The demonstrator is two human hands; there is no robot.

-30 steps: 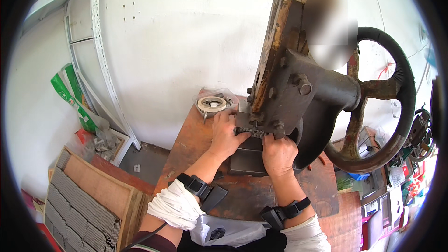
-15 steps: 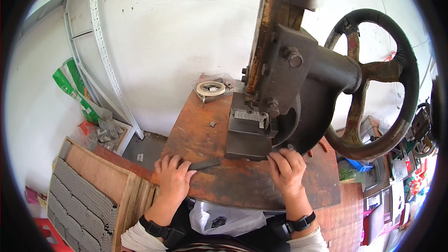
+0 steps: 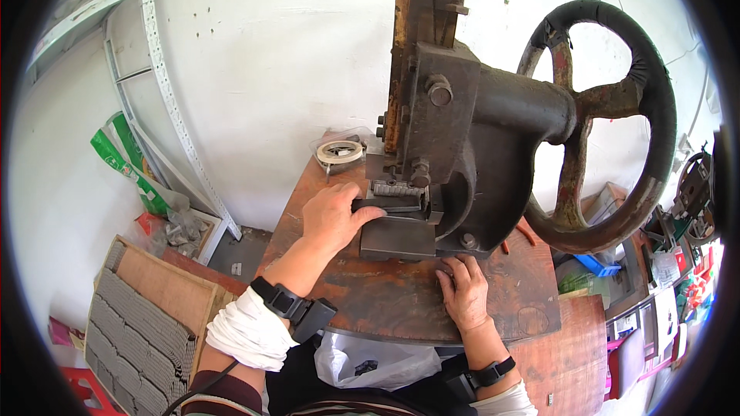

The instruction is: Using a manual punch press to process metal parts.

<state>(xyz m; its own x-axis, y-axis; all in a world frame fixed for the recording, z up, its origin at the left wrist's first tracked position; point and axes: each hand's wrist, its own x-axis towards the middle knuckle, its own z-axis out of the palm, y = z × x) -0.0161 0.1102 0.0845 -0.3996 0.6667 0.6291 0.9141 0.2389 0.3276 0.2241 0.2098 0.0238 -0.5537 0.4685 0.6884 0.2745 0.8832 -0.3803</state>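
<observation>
My left hand [image 3: 336, 219] is closed on a dark grey flat bar [image 3: 395, 204], thumb on the near side. The bar's free end lies at the die block [image 3: 397, 237] of a black hand press [image 3: 447, 119]. Just behind the bar shows a bright ridged metal piece [image 3: 395, 188], below the press ram. My right hand [image 3: 466, 293] rests on the wooden table [image 3: 385, 293] at the front of the press base, fingers loosely bent and thumb apart. It holds nothing that I can see.
The press's large handwheel [image 3: 655, 162] rises at the right. A roll of tape [image 3: 339, 152] sits in a clear tray at the back. Wooden trays [image 3: 154, 277] with rows of grey metal strips stand at the left. A white plastic bag [image 3: 378, 360] hangs below the table's near edge.
My left hand has carried the bar from the table's near left forward and right to the die block. My right hand has loosened from a pinch and shifted slightly nearer. The view has turned somewhat.
</observation>
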